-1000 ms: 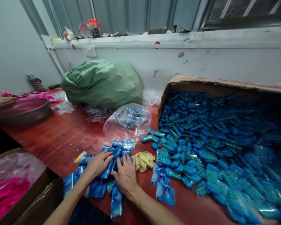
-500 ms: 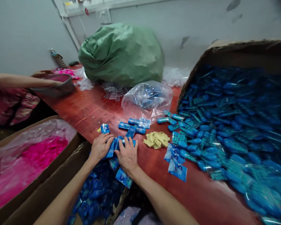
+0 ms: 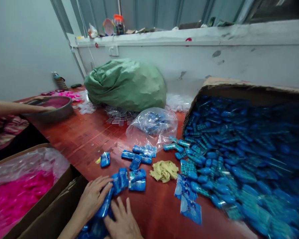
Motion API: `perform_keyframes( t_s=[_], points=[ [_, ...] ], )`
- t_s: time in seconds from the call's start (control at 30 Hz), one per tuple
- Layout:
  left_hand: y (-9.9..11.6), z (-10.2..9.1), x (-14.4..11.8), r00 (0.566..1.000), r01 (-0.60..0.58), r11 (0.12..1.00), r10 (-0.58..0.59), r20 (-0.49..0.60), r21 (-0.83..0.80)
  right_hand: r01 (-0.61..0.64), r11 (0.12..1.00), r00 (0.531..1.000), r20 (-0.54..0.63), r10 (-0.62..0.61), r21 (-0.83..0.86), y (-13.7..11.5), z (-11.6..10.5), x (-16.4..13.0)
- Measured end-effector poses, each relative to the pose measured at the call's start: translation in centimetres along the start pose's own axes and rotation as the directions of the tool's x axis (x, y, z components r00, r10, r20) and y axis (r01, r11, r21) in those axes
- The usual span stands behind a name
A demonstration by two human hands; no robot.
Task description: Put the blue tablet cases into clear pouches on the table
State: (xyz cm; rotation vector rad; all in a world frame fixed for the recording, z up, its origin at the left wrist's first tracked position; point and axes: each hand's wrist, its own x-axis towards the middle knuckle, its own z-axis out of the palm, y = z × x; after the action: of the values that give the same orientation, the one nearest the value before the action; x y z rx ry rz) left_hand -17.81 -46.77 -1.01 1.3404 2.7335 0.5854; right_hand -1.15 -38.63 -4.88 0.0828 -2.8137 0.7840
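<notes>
My left hand [image 3: 96, 197] reaches over the table's near edge with its fingers stretched out, touching a shiny blue packet [image 3: 105, 205] that tilts down at the edge. Lower and to the right, my right hand [image 3: 123, 219] has its fingers spread and nothing visible in its grasp. Beneath both hands lies a heap of blue packets [image 3: 93, 229], partly hidden by them. Just ahead, several more blue packets [image 3: 137, 181] lie on the red table [image 3: 154, 209], and a single one [image 3: 105, 159] sits apart to the left.
A crumpled yellow cloth [image 3: 163, 171] and flat blue wrappers [image 3: 190, 209] lie right of the packets. A large carton [image 3: 206, 81] spills blue-green packs. Behind are a clear bag [image 3: 151, 122] and green sack [image 3: 127, 83]. At left, a co-worker's arm [image 3: 12, 108] reaches into a basin [image 3: 57, 114].
Both hands have drawn back toward me, off the packets on the table, and the right hand's fingers have spread. Some packets have shifted to the near edge. The view has tilted upward.
</notes>
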Motion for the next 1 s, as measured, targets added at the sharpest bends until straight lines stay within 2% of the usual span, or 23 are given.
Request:
perform_keyframes(
  t_s=[0.07,0.13,0.17,0.2,0.27,0.33,0.37,0.4,0.47,0.6,0.7,0.8,0.9,1.0],
  points=[
    [-0.9,-0.4,-1.1,1.000,0.011,1.000,-0.010,-0.025,0.027,0.101,0.994,0.995,-0.029,-0.100,0.037,0.4,-0.7,0.8],
    [-1.8,-1.1,-0.9,0.997,0.013,0.998,-0.007,-0.082,0.063,0.064,0.997,0.992,-0.109,-0.059,0.042,1.7,-2.7,1.6],
    [-2.1,-1.4,-0.3,0.991,0.017,0.997,-0.007,-0.133,0.073,-0.004,1.000,0.986,-0.165,0.009,0.029,2.7,-4.0,2.0],
    [-2.4,-1.7,0.8,0.984,0.018,0.997,-0.005,-0.178,0.075,-0.127,0.992,0.960,-0.252,0.126,0.011,3.9,-5.3,2.5],
    [-2.7,-1.8,4.1,0.970,0.026,0.996,-0.005,-0.242,0.081,-0.371,0.928,0.866,-0.376,0.330,-0.041,6.6,-7.4,3.8],
    [-2.6,-1.2,8.0,0.975,0.062,0.994,-0.040,-0.217,0.095,-0.500,0.859,0.811,-0.407,0.420,-0.112,9.2,-8.5,5.2],
    [-2.4,-0.8,9.9,0.987,0.041,0.997,-0.030,-0.159,0.069,-0.527,0.838,0.807,-0.393,0.442,-0.139,10.2,-8.7,5.8],
    [-2.1,-0.2,11.7,0.996,-0.002,0.999,0.006,-0.092,0.037,-0.538,0.828,0.808,-0.374,0.455,-0.157,11.0,-8.7,6.5],
    [-1.2,1.2,14.4,0.997,-0.075,0.997,0.075,-0.030,-0.001,-0.536,0.827,0.820,-0.338,0.463,-0.169,12.0,-8.3,7.5],
    [1.1,3.8,16.9,0.983,-0.181,0.983,0.182,0.025,-0.044,-0.524,0.839,0.825,-0.334,0.456,-0.147,12.0,-7.1,8.6],
    [2.5,4.9,17.7,0.973,-0.221,0.974,0.223,0.064,-0.040,-0.533,0.839,0.811,-0.352,0.467,-0.112,11.7,-6.7,9.2],
    [3.1,5.1,18.2,0.961,-0.257,0.966,0.257,0.106,-0.016,-0.546,0.834,0.787,-0.391,0.477,-0.083,11.8,-6.7,9.6],
    [2.7,4.9,18.0,0.953,-0.273,0.962,0.271,0.138,-0.002,-0.518,0.851,0.820,-0.336,0.464,-0.089,11.9,-6.9,9.9],
    [1.6,4.6,16.6,0.953,-0.259,0.966,0.254,0.165,0.010,-0.467,0.876,0.864,-0.276,0.422,-0.123,11.1,-6.8,9.9]
  ],
)
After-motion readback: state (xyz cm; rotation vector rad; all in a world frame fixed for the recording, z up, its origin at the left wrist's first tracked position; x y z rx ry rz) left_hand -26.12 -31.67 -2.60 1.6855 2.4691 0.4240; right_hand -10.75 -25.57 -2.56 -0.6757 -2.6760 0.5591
